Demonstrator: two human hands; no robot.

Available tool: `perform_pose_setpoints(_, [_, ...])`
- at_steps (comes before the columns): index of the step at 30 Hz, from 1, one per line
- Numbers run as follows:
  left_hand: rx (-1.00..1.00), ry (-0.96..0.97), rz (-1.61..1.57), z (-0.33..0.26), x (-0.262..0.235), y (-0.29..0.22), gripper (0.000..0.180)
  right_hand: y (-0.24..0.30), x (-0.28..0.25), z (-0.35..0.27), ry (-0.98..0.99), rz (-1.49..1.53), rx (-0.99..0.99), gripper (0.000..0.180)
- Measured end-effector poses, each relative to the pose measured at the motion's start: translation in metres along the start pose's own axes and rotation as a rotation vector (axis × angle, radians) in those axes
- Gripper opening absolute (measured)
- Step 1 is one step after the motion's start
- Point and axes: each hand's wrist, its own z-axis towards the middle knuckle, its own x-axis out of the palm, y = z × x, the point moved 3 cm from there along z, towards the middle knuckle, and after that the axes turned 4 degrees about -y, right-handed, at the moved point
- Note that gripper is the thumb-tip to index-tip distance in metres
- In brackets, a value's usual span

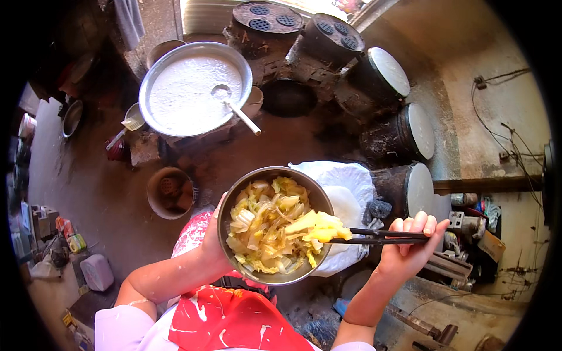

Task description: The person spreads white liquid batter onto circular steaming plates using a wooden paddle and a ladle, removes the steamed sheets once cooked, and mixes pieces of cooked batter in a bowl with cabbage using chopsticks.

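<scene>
At frame centre, above the person's lap, a metal bowl (274,225) full of cooked yellow-green cabbage (275,225); left hand (212,237) cups the bowl's left rim from outside, fingers hidden behind it. Right hand (410,245) closed around dark chopsticks (380,236), tips pinching a cabbage piece at the bowl's right edge. Red patterned apron (228,319) below the bowl. Just behind the bowl, a white plastic bag (345,181) on the dirt floor (111,193). Further up, a large metal basin (195,88) of white batter with a ladle (234,108) resting in it. To the right, an arc of blackened clay stoves (328,50), three topped with white cloth-covered steamers (420,131). Small brown bucket (170,192) left of the bowl.
</scene>
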Motion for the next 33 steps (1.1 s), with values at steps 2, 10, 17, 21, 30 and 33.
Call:
perform_pose_setpoints(2, [0.039, 0.017, 0.023, 0.001, 0.000, -0.008, 0.055, -0.005, 0.004, 0.001, 0.007, -0.083, -0.059, 0.046])
perform_pose_setpoints(10, [0.033, -0.088, 0.039, -0.004, -0.001, -0.001, 0.059, -0.007, -0.003, -0.005, 0.064, -0.149, -0.113, 0.043])
perform_pose_setpoints(17, [0.020, 0.003, -0.103, -0.012, -0.016, 0.010, 0.049, -0.018, -0.006, -0.002, 0.099, -0.102, -0.030, 0.043])
perform_pose_setpoints(21, [0.071, -0.049, -0.074, -0.017, -0.020, 0.013, 0.050, -0.023, -0.012, -0.001, 0.045, -0.104, -0.025, 0.045])
perform_pose_setpoints(30, [0.140, 0.104, -0.082, -0.030, -0.021, 0.000, 0.051, -0.044, 0.001, 0.002, 0.041, -0.074, 0.078, 0.047])
perform_pose_setpoints(33, [0.088, 0.121, -0.122, -0.035, -0.019, -0.005, 0.051, -0.055, 0.005, 0.001, 0.032, -0.047, 0.161, 0.047])
